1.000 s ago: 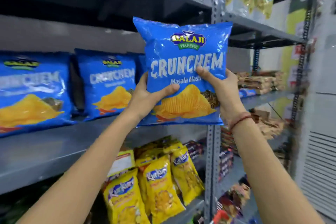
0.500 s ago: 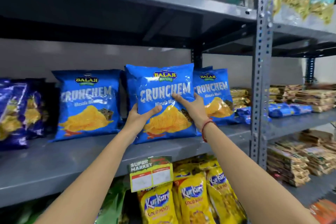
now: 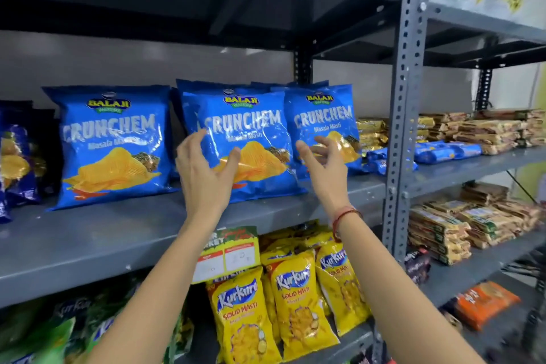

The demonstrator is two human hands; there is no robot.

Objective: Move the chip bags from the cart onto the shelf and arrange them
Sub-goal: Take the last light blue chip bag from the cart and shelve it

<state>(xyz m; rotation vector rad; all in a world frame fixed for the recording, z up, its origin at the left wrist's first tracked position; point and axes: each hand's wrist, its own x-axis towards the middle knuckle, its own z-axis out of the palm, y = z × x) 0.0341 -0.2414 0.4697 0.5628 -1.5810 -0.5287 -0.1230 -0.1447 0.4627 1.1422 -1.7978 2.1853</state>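
Note:
Three blue Crunchem chip bags stand upright on the grey shelf (image 3: pixel 118 233): a left bag (image 3: pixel 112 145), a middle bag (image 3: pixel 251 139) and a right bag (image 3: pixel 325 121), with more blue bags behind them. My left hand (image 3: pixel 204 171) hovers open in front of the middle bag's lower left. My right hand (image 3: pixel 325 165) is open too, fingers spread, just in front of the right bag's lower edge. Neither hand grips a bag. The cart is out of view.
A perforated grey upright post (image 3: pixel 404 127) splits the shelving. Yellow Kurkure bags (image 3: pixel 295 298) fill the shelf below, under a price tag (image 3: pixel 227 254). Brown wrapped packs (image 3: pixel 487 130) lie on the right-hand shelves. Dark blue bags (image 3: pixel 17 162) stand at far left.
The bag I carried up in both hands now stands on the shelf between the other two. Both hands have let go and drawn back a little, fingers spread.

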